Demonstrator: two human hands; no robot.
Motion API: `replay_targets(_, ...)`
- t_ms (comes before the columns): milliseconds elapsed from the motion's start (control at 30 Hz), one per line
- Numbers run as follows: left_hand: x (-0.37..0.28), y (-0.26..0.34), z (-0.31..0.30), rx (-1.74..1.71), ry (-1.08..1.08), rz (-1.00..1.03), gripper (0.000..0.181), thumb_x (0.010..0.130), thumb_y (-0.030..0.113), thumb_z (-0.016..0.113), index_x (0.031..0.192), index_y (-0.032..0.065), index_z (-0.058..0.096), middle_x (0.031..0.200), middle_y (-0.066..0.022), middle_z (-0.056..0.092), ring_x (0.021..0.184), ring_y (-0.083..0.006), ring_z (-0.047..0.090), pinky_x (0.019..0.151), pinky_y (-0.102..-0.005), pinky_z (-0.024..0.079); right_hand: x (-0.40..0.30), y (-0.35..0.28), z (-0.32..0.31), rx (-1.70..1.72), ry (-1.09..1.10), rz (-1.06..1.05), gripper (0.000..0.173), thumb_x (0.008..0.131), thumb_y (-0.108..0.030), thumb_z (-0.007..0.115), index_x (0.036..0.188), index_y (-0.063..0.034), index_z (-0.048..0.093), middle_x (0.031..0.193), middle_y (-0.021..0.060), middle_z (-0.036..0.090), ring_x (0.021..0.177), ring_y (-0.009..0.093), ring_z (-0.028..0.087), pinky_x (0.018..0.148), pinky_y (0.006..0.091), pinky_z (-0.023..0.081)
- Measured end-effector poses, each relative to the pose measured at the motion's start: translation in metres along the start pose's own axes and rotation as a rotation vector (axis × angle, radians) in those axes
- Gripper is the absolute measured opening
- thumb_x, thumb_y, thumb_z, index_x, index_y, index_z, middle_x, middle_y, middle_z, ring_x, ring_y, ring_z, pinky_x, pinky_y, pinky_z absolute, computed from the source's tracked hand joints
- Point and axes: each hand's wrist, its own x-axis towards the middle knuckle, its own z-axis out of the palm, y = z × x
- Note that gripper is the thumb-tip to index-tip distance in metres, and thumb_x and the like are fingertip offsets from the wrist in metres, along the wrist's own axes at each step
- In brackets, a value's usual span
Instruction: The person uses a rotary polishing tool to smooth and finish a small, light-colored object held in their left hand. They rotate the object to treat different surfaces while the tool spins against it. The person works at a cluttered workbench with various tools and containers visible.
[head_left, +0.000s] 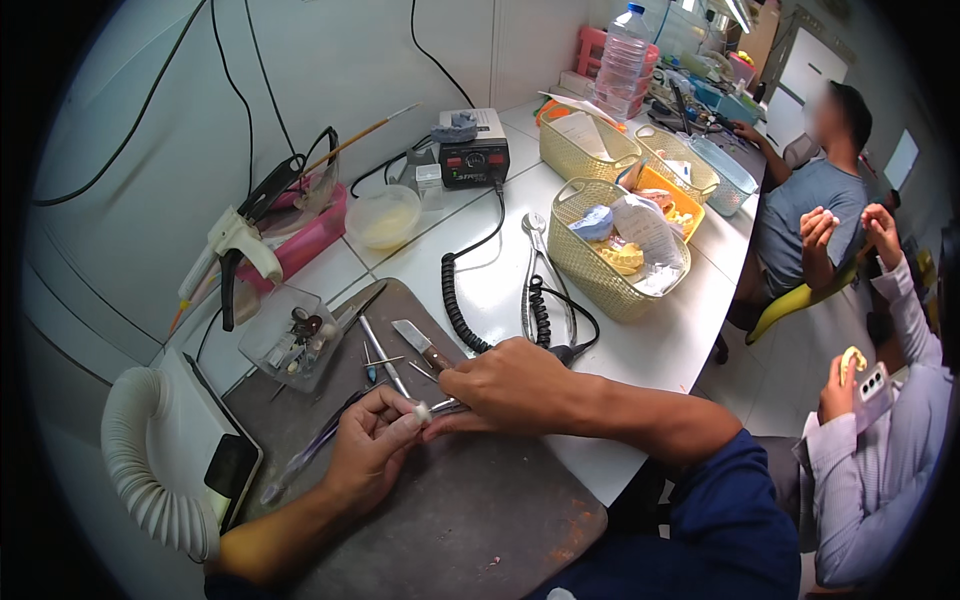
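Between the thumb and fingers of my left hand (375, 442) is a small whitish piece (422, 412), perhaps a dental part; its shape is mostly covered. My right hand (517, 386) grips a metal-tipped rotary handpiece (446, 405), its tip close beside the piece. Whether tip and piece touch, I cannot tell. Most of the handpiece is hidden by the fingers, and its black cord end (562, 354) shows behind the hand. Both hands are above a dark work board (450, 517). Just beyond them lie a wooden-handled knife (420, 341) and a slim metal tool (384, 356).
A coiled cord (450, 300) runs from a control box (474, 154). Baskets (600, 281) with dental models stand behind. Left are a clear box (292, 341) of small parts, a glue gun (240, 240) and a white hose (139, 450). Other people sit at right, one holding a phone (872, 394).
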Motion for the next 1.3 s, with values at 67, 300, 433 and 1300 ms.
replay_targets(67, 0.000, -0.001, 0.001, 0.009, -0.001, 0.022, 0.014, 0.088, 0.006, 0.067, 0.096, 0.0030, 0.056, 0.094, -0.0078, 0.064, 0.088, -0.0129, 0.062, 0.081, -0.0260, 0.051, 0.000, 0.000, 0.002, 0.015, 0.002, -0.013, 0.053, 0.088, -0.053, 0.058, 0.075, -0.0020, 0.055, 0.064, 0.0123, 0.061, 0.057, 0.031, 0.064, 0.052, 0.0393, 0.050)
replay_targets(300, -0.001, -0.002, 0.001, 0.007, 0.037, 0.026, 0.014, 0.087, 0.005, 0.067, 0.094, 0.0031, 0.055, 0.093, -0.0080, 0.064, 0.087, -0.0137, 0.062, 0.082, -0.0268, 0.051, -0.002, 0.002, -0.001, 0.021, 0.027, -0.016, 0.055, 0.088, -0.055, 0.057, 0.073, -0.0016, 0.054, 0.065, 0.0137, 0.062, 0.059, 0.032, 0.065, 0.053, 0.0409, 0.051)
replay_targets(433, 0.000, -0.003, -0.001, 0.003, -0.004, 0.039, 0.013, 0.087, 0.004, 0.067, 0.094, 0.0035, 0.055, 0.094, -0.0079, 0.064, 0.087, -0.0140, 0.063, 0.082, -0.0274, 0.050, -0.002, 0.002, 0.003, 0.037, 0.046, -0.025, 0.056, 0.087, -0.056, 0.057, 0.073, -0.0015, 0.054, 0.065, 0.0137, 0.062, 0.059, 0.032, 0.065, 0.053, 0.0405, 0.051)
replay_targets(1300, -0.001, 0.005, 0.003, 0.027, 0.004, -0.024, 0.017, 0.089, 0.010, 0.067, 0.097, 0.0053, 0.053, 0.093, -0.0052, 0.061, 0.087, -0.0110, 0.059, 0.078, -0.0248, 0.047, 0.004, -0.001, -0.008, 0.006, -0.029, 0.093, 0.069, 0.082, -0.066, 0.056, 0.084, 0.0025, 0.062, 0.058, 0.0140, 0.061, 0.054, 0.031, 0.064, 0.050, 0.0383, 0.049)
